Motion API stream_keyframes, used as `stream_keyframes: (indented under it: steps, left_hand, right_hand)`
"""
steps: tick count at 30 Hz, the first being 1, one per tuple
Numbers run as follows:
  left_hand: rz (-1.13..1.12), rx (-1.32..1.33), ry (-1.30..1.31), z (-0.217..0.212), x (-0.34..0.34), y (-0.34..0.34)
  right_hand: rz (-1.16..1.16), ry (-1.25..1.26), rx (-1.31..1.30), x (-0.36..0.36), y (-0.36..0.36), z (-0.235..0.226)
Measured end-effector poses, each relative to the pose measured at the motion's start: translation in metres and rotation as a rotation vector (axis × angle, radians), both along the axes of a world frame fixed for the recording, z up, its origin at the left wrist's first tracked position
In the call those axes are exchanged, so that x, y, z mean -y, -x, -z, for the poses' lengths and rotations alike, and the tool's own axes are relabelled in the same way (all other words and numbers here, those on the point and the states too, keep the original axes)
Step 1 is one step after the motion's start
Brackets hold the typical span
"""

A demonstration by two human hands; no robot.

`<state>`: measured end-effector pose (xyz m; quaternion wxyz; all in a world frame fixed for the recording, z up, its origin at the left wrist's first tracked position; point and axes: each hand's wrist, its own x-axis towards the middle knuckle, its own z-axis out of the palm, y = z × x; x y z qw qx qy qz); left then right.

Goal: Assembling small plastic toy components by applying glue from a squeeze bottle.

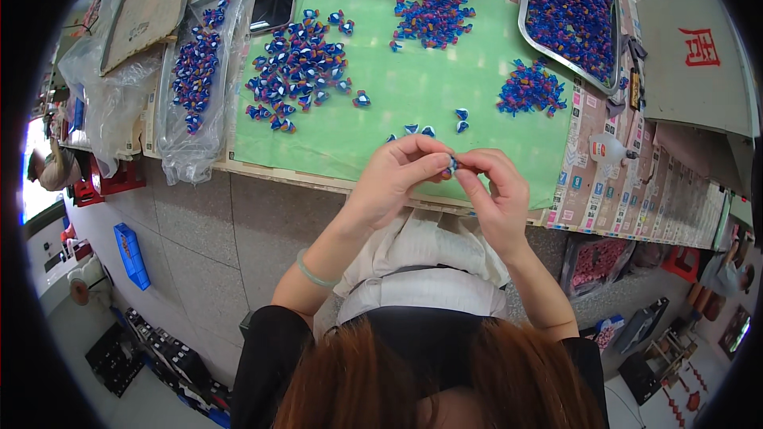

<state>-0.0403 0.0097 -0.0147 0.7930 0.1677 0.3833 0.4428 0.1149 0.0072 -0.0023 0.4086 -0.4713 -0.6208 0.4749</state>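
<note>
A green mat (413, 103) lies on the bench (262, 171). A metal tray (524, 16) sits at the far right, full of blue bits. A clear plastic bag (179, 143) lies on the left. A small white glue bottle (609, 148) rests on its side. A blue crate (131, 256) sits on the floor.

Both forearms are raised from the lower edge and angled inward, so that the hands are brought together at centre. The left hand (393, 179) is curled, knuckles up, its thumb and forefinger pinched closed at the tips. The right hand (497, 191) is met fingertip to fingertip, its thumb and forefinger likewise pinched. The remaining fingers are loosely bent. A pale green bangle is worn on the left wrist.
</note>
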Motion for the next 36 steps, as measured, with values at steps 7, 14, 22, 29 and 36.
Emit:
stream_keyframes:
  steps: [7, 14, 22, 29, 36]
  left_hand:
    - [-0.191, -1.395, -0.441, 0.023, -0.021, 0.045]
    - [-0.016, -1.556, -0.792, 0.027, -0.04, -0.017]
    - [-0.071, -1.661, -0.932, 0.035, -0.048, -0.056]
    - [-0.136, -0.52, -0.332, -0.004, -0.032, -0.04]
    - [-0.154, 0.132, 0.019, -0.002, -0.014, -0.023]
  right_hand:
    - [0.64, -0.024, -0.004, 0.022, -0.064, 0.038]
    - [1.086, -0.226, 0.2, -0.011, -0.135, 0.057]
    - [0.815, -0.087, 0.012, -0.037, -0.162, 0.068]
    - [0.683, 0.026, -0.533, -0.015, -0.112, 0.013]
    - [0.405, 0.183, -0.35, 0.004, -0.066, -0.007]
